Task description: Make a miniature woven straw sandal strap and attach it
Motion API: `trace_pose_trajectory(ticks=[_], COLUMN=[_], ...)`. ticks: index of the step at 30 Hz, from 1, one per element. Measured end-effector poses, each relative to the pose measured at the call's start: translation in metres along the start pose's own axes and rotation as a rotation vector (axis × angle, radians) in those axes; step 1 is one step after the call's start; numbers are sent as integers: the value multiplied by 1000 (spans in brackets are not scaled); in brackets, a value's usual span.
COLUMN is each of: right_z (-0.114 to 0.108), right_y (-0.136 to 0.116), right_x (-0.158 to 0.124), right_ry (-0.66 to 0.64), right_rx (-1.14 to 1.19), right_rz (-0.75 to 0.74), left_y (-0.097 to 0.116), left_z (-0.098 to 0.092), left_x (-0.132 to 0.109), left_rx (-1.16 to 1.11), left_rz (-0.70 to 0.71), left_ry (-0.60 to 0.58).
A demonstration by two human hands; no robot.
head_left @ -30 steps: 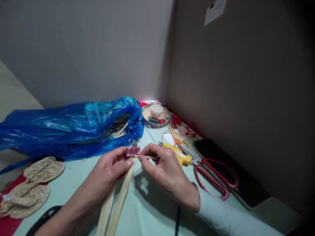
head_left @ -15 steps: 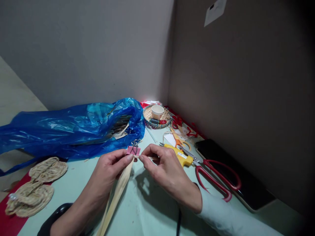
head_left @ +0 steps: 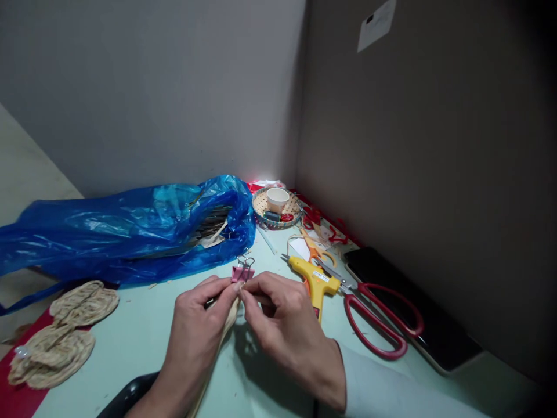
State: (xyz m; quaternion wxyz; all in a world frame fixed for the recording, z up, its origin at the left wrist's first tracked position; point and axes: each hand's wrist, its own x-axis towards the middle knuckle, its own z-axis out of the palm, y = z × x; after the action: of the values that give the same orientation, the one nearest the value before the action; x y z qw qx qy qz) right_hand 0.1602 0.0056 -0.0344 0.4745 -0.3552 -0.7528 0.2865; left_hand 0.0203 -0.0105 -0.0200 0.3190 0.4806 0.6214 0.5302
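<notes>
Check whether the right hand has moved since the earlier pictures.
Yes: against the yellow glue gun, the right hand has shifted down and slightly left in the view, uncovering the gun's handle.

There are two hands point(head_left: 195, 325) point(head_left: 285, 316), one binder clip point(head_left: 242, 274), one yellow glue gun point(head_left: 320, 283), one phone point(head_left: 448, 342), one blue bag point(head_left: 130, 226), one cup point(head_left: 277, 199) and one tray point(head_left: 260, 204).

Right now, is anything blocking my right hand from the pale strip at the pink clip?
Nothing visible is: your right hand is at the pale strip, its fingertips together just below the pink clip. The yellow glue gun lies beyond that hand, not between.
</notes>
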Motion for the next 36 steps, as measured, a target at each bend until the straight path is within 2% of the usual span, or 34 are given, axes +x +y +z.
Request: trace_pose_trajectory(ticks=[5,9,11,13,16,20,26,30,36], right_z=[-3,-8,-12,-16,-19,-17,-13,-13,-14], right_y=[4,4,3,4,6,10,12,14,14], right_x=[-1,12,19,25,28,26,24,25,24], right_ry=[-100,-115,-161,-249,-315,-318,-228,-226,-265], right_rx=[-52,-27,93,262,447,600,711,669,562], right_rz=[4,262,407,483,465,402,433,452,408], left_y=[-5,-6,-5,-3,-2,-1,8,15,15], left_z=[-1,-3,-4,-6,-6,-7,-11,-15,-21], left_x=[6,9,11,12,13,13,13,14,18], left_rx=[-94,-157,-173,-178,-178,-174,-164,-159,-114], left_rz=[-111,-148,-153,-152,-146,-147,-177,-181,-173], left_ry=[-74,-126,-163,-212,-278,-332,-403,-459,-459])
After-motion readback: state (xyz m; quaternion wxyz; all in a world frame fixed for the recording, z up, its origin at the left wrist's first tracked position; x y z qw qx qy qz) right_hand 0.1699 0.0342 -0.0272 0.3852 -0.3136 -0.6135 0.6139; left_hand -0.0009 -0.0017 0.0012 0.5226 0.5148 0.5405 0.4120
